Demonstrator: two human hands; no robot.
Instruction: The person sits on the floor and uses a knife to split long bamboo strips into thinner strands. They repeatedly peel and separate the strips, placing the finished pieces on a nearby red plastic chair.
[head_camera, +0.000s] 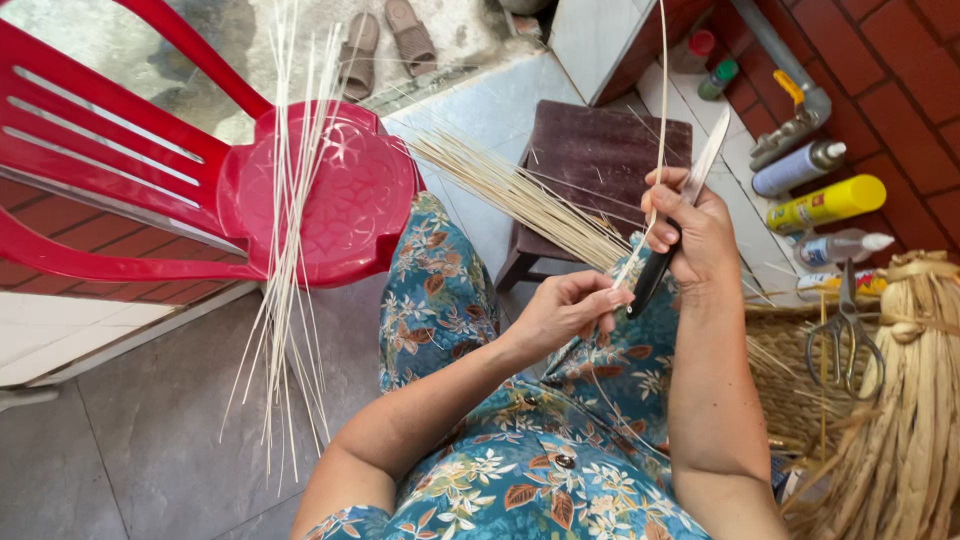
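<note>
Right hand: the right hand (695, 232) is raised over the lap, forearm running up from the lower frame edge, wrist bent inward; its grip is clenched on a black-handled knife with a pale flat blade (678, 215), blade pointing up and away, thumb pressing a thin pale bamboo strip (660, 90) against it
Left hand: the left hand (570, 310) sits lower and just beside the knife handle, forearm crossing the lap from the lower left; its grip pinches the near end of the same strip between thumb and fingertips
Strip: it rises from the two hands past the blade and out of the top of the frame
Lap: blue floral dress (520, 470); a sheaf of fine pale splints (520, 195) lies across the knee
Surface: a small dark wooden stool (590, 150) beyond the hands
Floor: grey tiles (150, 430); a red plastic chair (320, 190) bears long pale strips (290, 250)
Right side: woven basket (790, 390), metal scissors (845, 335), bundle of dried straw-coloured fibre (915, 420), a yellow spray can (825, 203) by a red brick wall (890, 90)
</note>
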